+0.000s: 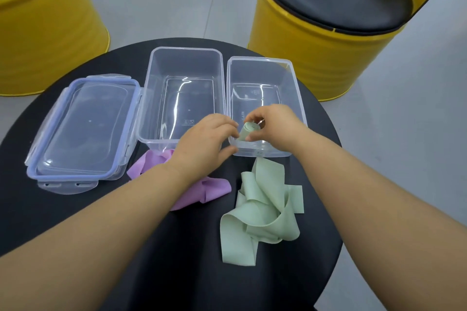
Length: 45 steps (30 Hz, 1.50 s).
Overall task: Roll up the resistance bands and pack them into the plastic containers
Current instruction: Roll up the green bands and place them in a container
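A pale green resistance band (262, 212) lies in loose folds on the round black table (75, 222). Its far end is wound into a small roll (246, 131), held up in front of the near wall of the right clear container (295, 98). My left hand (204, 141) and my right hand (271, 124) both pinch this roll between fingers and thumb. A purple band (212, 189) lies crumpled under my left forearm, partly hidden. The larger clear container (151, 93) stands open to the left of the right one.
Two clear lids with blue seals (83, 131) lie stacked at the table's left. Two yellow drum stools with black seats stand on the grey floor beyond the table, one far left (50, 33), one far right (316, 40).
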Motion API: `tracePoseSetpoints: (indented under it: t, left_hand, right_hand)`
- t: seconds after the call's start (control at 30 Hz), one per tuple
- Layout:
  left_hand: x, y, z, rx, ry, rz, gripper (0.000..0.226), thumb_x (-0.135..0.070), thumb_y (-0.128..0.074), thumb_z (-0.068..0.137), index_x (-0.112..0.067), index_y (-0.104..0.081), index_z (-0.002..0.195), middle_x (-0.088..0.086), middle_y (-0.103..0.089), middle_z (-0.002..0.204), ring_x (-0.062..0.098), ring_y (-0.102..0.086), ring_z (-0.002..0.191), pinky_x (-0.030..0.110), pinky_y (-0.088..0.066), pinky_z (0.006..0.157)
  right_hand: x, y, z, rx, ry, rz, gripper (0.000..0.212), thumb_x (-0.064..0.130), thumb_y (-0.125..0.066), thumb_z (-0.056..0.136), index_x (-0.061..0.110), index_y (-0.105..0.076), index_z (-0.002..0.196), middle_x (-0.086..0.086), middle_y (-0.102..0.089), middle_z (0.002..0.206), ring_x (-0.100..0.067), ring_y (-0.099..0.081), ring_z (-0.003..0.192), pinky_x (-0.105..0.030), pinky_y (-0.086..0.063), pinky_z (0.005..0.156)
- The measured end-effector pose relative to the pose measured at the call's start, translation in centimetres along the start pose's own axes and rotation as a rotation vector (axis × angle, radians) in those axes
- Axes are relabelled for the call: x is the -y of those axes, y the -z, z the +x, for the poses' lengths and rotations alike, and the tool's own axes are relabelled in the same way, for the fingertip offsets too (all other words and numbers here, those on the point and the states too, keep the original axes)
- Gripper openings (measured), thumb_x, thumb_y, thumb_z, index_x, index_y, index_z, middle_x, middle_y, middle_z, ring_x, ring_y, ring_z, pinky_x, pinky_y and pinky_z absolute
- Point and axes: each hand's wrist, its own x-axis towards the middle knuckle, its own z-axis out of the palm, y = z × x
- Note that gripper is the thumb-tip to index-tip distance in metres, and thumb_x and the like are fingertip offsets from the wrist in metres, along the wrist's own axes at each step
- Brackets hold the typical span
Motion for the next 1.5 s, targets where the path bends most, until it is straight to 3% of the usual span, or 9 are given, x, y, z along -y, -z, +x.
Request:
tracePoseSetpoints:
  t: [0.1, 0.23, 0.33, 0.63, 0.83, 1.03, 1.3, 1.4, 1.5]
  left_hand:
    - [0.4, 0.4, 0.2, 0.066, -0.032, -0.01, 0.03, -0.033, -0.05, 0.076, -0.01, -0.069, 0.076, 0.006, -0.069, 0.093, 0.026, -0.065, 0.088, 0.032, -0.052, 0.073]
    - [0.3, 0.5, 0.4, 0.089, 0.005, -0.004, 0.016, -0.022, -0.07, 0.069, -0.009, -0.069, 0.078, 0.006, -0.07, 0.09, 0.027, -0.067, 0.087, 0.029, -0.047, 0.072]
    - [0.5, 0.6, 0.6, 0.106, 0.039, -0.02, 0.021, -0.015, -0.08, 0.066, -0.007, -0.068, 0.082, 0.008, -0.07, 0.092, 0.03, -0.065, 0.089, 0.032, -0.045, 0.074]
    - [0.5, 0.7, 0.8, 0.069, 0.033, -0.017, 0.018, -0.022, -0.078, 0.063, -0.011, -0.07, 0.076, 0.003, -0.071, 0.087, 0.027, -0.066, 0.082, 0.028, -0.042, 0.072]
    - [0.4, 0.7, 0.7, 0.059, 0.047, -0.018, 0.018, -0.02, -0.078, 0.062, -0.011, -0.073, 0.077, 0.003, -0.072, 0.088, 0.025, -0.067, 0.083, 0.027, -0.041, 0.076]
    - [0.3, 0.9, 0.6, 0.078, 0.088, -0.044, 0.02, -0.018, -0.077, 0.063, -0.009, -0.075, 0.081, 0.003, -0.073, 0.091, 0.025, -0.068, 0.085, 0.028, -0.043, 0.078]
    - [0.2, 0.9, 0.5, 0.117, 0.108, -0.049, 0.022, -0.022, -0.074, 0.064, -0.011, -0.076, 0.083, 0.002, -0.073, 0.091, 0.025, -0.069, 0.086, 0.03, -0.047, 0.079]
    - [0.2, 0.9, 0.5, 0.119, 0.109, -0.048, 0.022, -0.021, -0.075, 0.065, -0.01, -0.076, 0.084, 0.002, -0.073, 0.092, 0.024, -0.069, 0.087, 0.031, -0.048, 0.079]
    - [0.1, 0.9, 0.5, 0.113, 0.108, -0.046, 0.022, -0.022, -0.074, 0.065, -0.011, -0.076, 0.084, 0.002, -0.073, 0.092, 0.024, -0.069, 0.089, 0.029, -0.045, 0.081]
  right_hand:
    - [-0.2, -0.3, 0.3, 0.042, 0.014, -0.085, 0.032, 0.02, -0.07, 0.083, 0.018, -0.064, 0.114, -0.002, -0.065, 0.112, -0.019, -0.059, 0.098, -0.026, -0.045, 0.085]
    - [-0.1, -0.3, 0.7, 0.071, 0.033, -0.092, 0.026, 0.021, -0.068, 0.085, 0.021, -0.066, 0.111, 0.0, -0.065, 0.114, -0.013, -0.054, 0.088, -0.022, -0.04, 0.078]
    - [0.2, -0.3, 0.9, 0.089, 0.043, -0.089, 0.026, 0.019, -0.068, 0.084, 0.021, -0.067, 0.11, -0.002, -0.064, 0.115, -0.015, -0.056, 0.092, -0.023, -0.042, 0.079]
    - [0.7, -0.3, 1.1, 0.049, 0.053, -0.143, 0.026, 0.021, -0.072, 0.081, 0.022, -0.068, 0.107, 0.0, -0.067, 0.107, -0.019, -0.06, 0.099, -0.026, -0.045, 0.084]
    - [1.0, -0.4, 1.4, 0.11, 0.053, -0.19, 0.027, 0.022, -0.068, 0.085, 0.022, -0.067, 0.111, -0.001, -0.065, 0.115, -0.02, -0.06, 0.104, -0.031, -0.048, 0.093]
    - [0.7, -0.3, 1.4, 0.185, 0.045, -0.026, 0.025, 0.028, -0.067, 0.086, 0.02, -0.067, 0.11, 0.0, -0.065, 0.112, -0.017, -0.06, 0.099, -0.026, -0.045, 0.085]
    - [-0.2, -0.1, 1.3, 0.209, -0.041, 0.233, 0.009, 0.023, -0.071, 0.083, 0.028, -0.068, 0.09, 0.012, -0.061, 0.086, -0.003, -0.056, 0.079, -0.02, -0.044, 0.077]
    - [-0.2, -0.2, 1.6, 0.212, -0.07, 0.275, 0.013, 0.02, -0.074, 0.081, 0.026, -0.068, 0.09, 0.009, -0.061, 0.086, -0.005, -0.058, 0.079, -0.025, -0.046, 0.083]
    - [-0.1, -0.2, 1.7, 0.206, -0.096, 0.277, 0.018, 0.019, -0.075, 0.079, 0.021, -0.067, 0.095, 0.005, -0.063, 0.089, -0.011, -0.061, 0.083, -0.023, -0.049, 0.077]
